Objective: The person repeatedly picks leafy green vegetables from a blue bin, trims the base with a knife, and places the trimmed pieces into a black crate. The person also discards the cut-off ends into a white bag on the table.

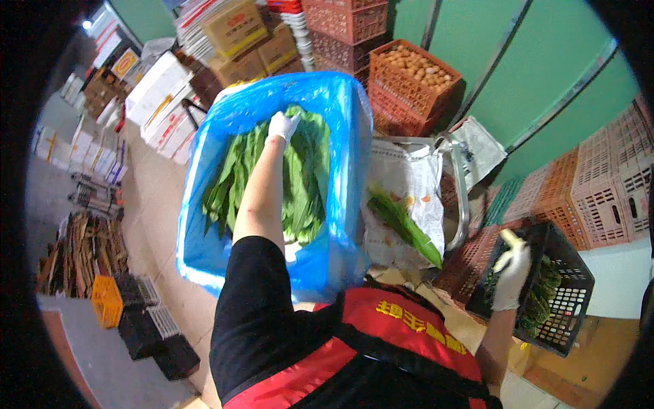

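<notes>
Long green leafy vegetables (301,189) lie inside a large container lined with a blue plastic bag (348,153). My left hand (282,126), in a white glove, reaches in and touches the leaves near the far end; its curled fingers do not show whether they grip any. Over a black plastic crate (564,243) at the right is my right hand (512,273), also gloved, blurred, with a pale form at its fingers that I cannot make out. Dark green leaves (541,301) fill part of that crate. A long green vegetable (406,225) rests on a white woven sack (380,168).
Beyond the blue liner stand an orange crate of eggs (409,84), cardboard boxes (237,30) and white foam boxes (158,87). Pink and orange crates (592,189) line the right side by a green wall (552,66). Small black crates (145,327) stand at lower left.
</notes>
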Motion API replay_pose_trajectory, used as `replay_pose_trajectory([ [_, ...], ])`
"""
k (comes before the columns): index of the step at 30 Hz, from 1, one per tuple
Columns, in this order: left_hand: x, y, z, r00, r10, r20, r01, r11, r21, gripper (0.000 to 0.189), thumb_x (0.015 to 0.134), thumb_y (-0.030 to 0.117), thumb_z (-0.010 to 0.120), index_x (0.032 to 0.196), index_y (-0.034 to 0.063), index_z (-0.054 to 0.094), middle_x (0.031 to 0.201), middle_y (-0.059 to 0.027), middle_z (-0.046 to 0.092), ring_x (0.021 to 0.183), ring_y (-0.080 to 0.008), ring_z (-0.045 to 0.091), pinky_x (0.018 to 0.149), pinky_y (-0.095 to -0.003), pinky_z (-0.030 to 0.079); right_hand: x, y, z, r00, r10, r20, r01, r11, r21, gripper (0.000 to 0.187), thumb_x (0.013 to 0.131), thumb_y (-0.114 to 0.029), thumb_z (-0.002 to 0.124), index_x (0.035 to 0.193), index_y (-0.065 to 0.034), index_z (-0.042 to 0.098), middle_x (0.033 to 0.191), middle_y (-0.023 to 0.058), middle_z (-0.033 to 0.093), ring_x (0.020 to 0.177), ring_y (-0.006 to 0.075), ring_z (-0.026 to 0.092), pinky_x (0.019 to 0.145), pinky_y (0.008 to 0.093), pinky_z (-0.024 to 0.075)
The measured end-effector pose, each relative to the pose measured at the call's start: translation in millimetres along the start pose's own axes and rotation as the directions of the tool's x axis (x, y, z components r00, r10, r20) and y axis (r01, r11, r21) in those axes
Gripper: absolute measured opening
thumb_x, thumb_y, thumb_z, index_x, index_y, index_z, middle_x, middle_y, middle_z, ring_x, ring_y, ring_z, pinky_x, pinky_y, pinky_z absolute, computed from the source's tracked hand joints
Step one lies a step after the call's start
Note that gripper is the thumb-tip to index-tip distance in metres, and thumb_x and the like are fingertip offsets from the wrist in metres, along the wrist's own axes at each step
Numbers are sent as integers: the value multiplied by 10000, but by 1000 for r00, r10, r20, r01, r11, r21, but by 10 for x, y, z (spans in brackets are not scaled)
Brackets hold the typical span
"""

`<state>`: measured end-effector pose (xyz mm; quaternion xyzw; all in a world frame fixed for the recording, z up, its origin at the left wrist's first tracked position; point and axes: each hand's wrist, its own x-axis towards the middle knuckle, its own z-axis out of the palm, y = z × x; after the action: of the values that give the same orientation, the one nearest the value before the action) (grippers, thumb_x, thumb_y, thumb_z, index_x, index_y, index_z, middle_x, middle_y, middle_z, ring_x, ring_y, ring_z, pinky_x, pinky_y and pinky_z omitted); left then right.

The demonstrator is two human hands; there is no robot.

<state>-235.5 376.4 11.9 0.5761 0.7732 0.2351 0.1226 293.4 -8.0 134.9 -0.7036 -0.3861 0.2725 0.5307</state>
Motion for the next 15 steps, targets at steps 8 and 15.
replay_pose_trajectory([
  [8, 535, -46, 461, 943, -319, 99, 317, 948, 42, 706, 662, 580, 806, 1111, 43, 710, 1187, -160, 676, 1090, -300, 657, 914, -405, 526, -895, 272, 198, 906, 423, -20, -422, 906, 31, 279, 989, -254, 511, 955, -27, 670, 539, -28, 434, 439, 68, 399, 432, 243, 302],
  [15, 555, -164, 62, 940, -272, 207, 341, 762, -550, 491, 635, 200, 877, 993, -86, 701, 976, -134, 719, 880, -218, 674, 775, -361, 519, -1003, 634, -91, 858, 485, -170, -480, 874, 71, 311, 1008, -286, 493, 981, -29, 665, 543, -38, 399, 428, 67, 363, 423, 239, 277],
])
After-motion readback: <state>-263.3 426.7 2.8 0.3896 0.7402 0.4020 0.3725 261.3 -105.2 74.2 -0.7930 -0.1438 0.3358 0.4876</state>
